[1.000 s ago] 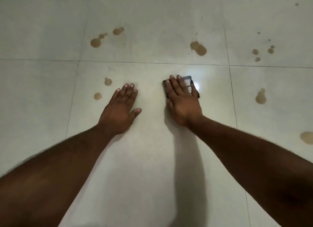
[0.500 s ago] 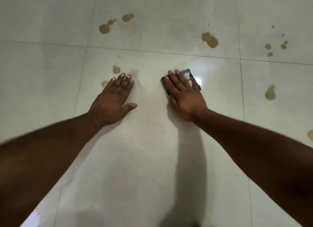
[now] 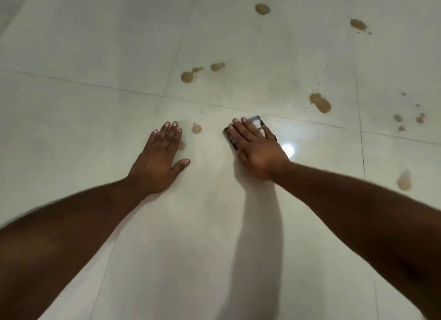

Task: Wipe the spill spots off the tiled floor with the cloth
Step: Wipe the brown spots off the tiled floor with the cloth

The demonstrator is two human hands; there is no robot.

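Note:
My right hand (image 3: 256, 147) lies flat with straight fingers on a small dark folded cloth (image 3: 259, 120), pressing it to the pale tiled floor (image 3: 214, 224). Only the cloth's edges show around the fingers. My left hand (image 3: 158, 163) rests flat on the floor to the left, fingers straight, thumb out. A small brown spill spot (image 3: 196, 128) sits between the two hands, just right of my left fingertips. Another faint spot (image 3: 181, 145) peeks out beside my left hand.
Several more brown spots mark the tiles: a cluster (image 3: 187, 77) beyond the hands, a larger blot (image 3: 321, 103) at the right, small dots (image 3: 398, 118) further right, one smeared spot (image 3: 404, 181) near my right forearm. A light glare (image 3: 287, 149) shines beside my right wrist.
The view has tilted up and turned left, showing more far floor. My left hand has slid over the lower small spot. My right hand stays flat on the cloth.

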